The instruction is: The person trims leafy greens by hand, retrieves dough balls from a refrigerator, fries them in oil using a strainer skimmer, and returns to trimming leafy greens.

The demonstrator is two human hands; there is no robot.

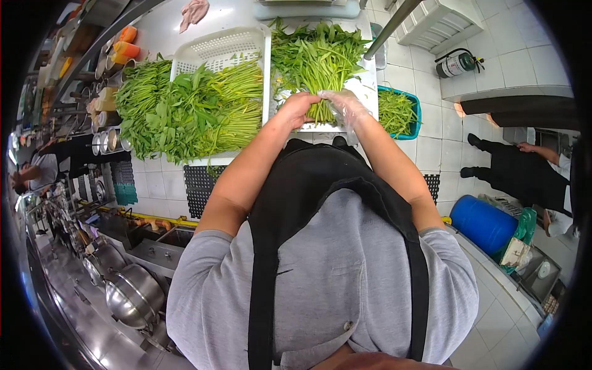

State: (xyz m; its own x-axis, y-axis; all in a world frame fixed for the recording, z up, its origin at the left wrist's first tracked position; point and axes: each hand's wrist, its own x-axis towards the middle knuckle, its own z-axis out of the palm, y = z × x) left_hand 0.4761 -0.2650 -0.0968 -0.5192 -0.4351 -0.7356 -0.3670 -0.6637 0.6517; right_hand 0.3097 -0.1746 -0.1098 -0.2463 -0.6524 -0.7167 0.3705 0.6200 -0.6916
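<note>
A bunch of water spinach [320, 68] lies on a white board [368, 83], its leaves away from me and its stems towards my body. My bare left hand [298, 110] is closed at the left side of the stems. From the right, my right hand [346, 106], in a clear plastic glove, grips the same stems, and the fingertips of both hands meet over them. Left of my hands, a large heap of water spinach [191, 111] lies in and beside a white perforated basket [222, 46].
A teal bin [418, 117] with cut stems stands at the right. Further right are a fire extinguisher [456, 64], a blue barrel [484, 223] and another person [524, 169]. A pink cloth [193, 13] lies at the back. Bottles [126, 49] and metal pots [132, 296] line the left.
</note>
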